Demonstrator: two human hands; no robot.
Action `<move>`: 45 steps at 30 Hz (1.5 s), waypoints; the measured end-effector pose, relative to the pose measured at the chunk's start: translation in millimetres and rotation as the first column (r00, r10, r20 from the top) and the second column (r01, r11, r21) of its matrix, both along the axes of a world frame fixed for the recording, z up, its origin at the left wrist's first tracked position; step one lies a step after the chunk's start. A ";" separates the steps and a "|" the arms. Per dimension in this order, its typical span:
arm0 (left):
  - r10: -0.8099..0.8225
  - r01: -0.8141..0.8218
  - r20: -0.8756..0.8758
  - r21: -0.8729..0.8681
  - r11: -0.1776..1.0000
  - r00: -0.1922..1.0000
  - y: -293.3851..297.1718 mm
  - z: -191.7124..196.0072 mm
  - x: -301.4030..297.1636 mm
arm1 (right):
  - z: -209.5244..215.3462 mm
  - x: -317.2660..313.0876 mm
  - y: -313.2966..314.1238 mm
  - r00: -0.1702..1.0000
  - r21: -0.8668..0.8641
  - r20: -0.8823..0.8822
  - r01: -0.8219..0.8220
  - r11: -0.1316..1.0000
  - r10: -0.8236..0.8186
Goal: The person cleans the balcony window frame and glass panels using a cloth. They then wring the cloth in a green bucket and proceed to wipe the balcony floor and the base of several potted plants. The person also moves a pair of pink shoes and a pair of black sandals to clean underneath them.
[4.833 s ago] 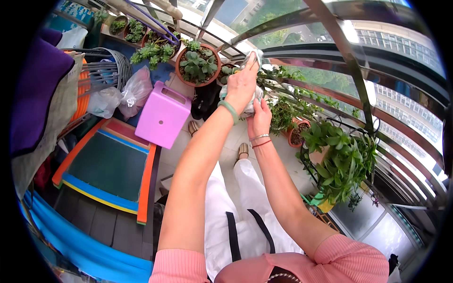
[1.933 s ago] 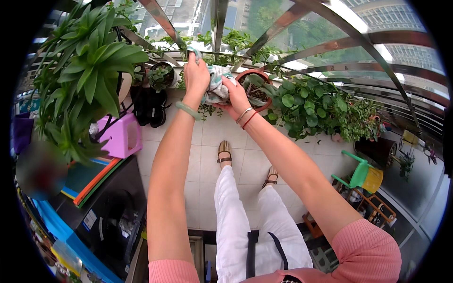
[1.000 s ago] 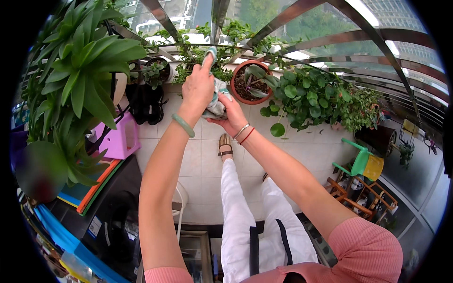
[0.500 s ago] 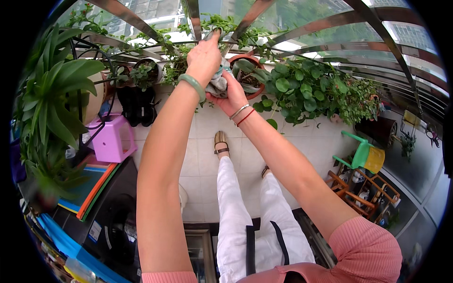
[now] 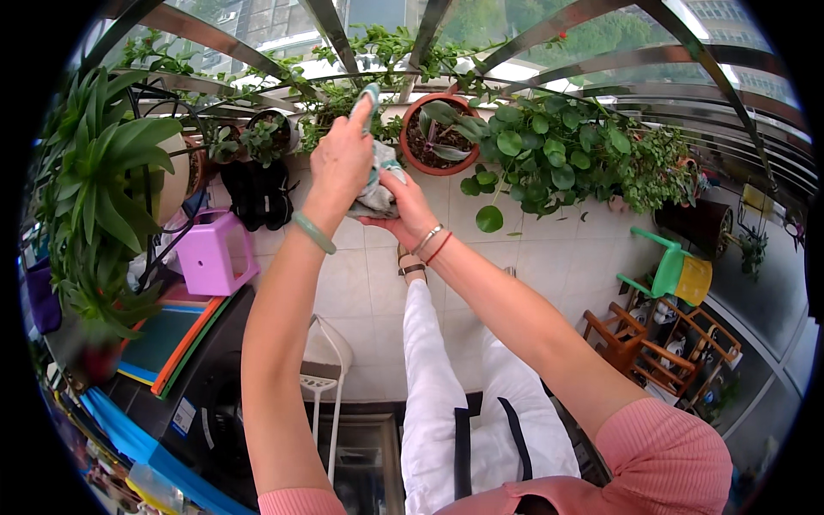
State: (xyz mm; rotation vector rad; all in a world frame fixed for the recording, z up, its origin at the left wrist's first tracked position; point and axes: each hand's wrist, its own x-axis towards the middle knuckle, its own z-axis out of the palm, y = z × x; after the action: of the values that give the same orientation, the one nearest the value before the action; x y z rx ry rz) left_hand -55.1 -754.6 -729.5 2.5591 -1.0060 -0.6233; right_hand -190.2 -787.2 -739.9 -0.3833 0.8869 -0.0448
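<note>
**Cloth being worked between both hands at the balcony railing**

I am observing the left hand [image 5: 342,163] raised toward the plants, its forefinger extended upward and pressing a fold of the grey-and-white cloth [image 5: 378,176]. The right hand [image 5: 402,202] is cupping the same cloth from beneath, so both grips are closing on it, held up in the air in front of the railing [image 5: 549,30] and just left of the terracotta pot [image 5: 438,129].

I am judging the step in hand as wiping or folding the cloth around the left fingers, close to the leafy creeper [image 5: 566,154]. Any further move is calling for a firm hold from below and care not to knock the pot. The pink stool [image 5: 215,253] is standing well apart, below left.
</note>
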 end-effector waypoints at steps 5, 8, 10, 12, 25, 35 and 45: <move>-0.042 0.042 -0.003 -0.016 0.999 0.999 -46.9 -1.6 -12.9 | 0.8 -17.8 -27.4 0.996 -0.023 0.016 0.084 0.996 -0.083; -0.006 0.007 -0.029 0.014 1.000 1.000 -66.8 -6.0 -9.4 | -3.2 -12.7 -43.0 0.996 -0.044 0.028 0.089 0.995 -0.088; -0.002 0.003 -0.068 0.017 1.000 0.998 -72.5 -7.5 -2.8 | -5.8 -8.6 -45.1 0.994 -0.035 0.023 0.103 0.994 -0.102; -0.047 0.051 -0.049 0.076 0.996 0.998 -75.1 -7.3 -1.0 | -9.0 -5.3 -45.0 0.993 -0.026 0.032 0.110 0.994 -0.109; -0.067 0.066 0.003 0.130 0.989 0.998 -40.3 -18.2 -11.1 | -14.2 -15.8 -24.0 0.999 0.045 -0.023 0.027 0.999 -0.026; -0.130 0.143 -0.224 0.042 0.989 0.966 -102.1 38.9 -78.6 | 41.6 -94.8 -58.6 0.983 -0.001 -0.062 0.175 0.985 -0.175; -0.124 0.157 -0.167 0.198 0.968 0.978 -163.5 0.4 -56.9 | -1.3 -73.6 -124.0 0.984 -0.034 -0.039 0.170 0.985 -0.171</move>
State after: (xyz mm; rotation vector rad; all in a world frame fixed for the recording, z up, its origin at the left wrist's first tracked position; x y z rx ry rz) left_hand -112.0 -918.1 -729.1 2.5820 -1.1292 -0.9992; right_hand -263.9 -911.2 -741.2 -0.3368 0.9598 -0.2093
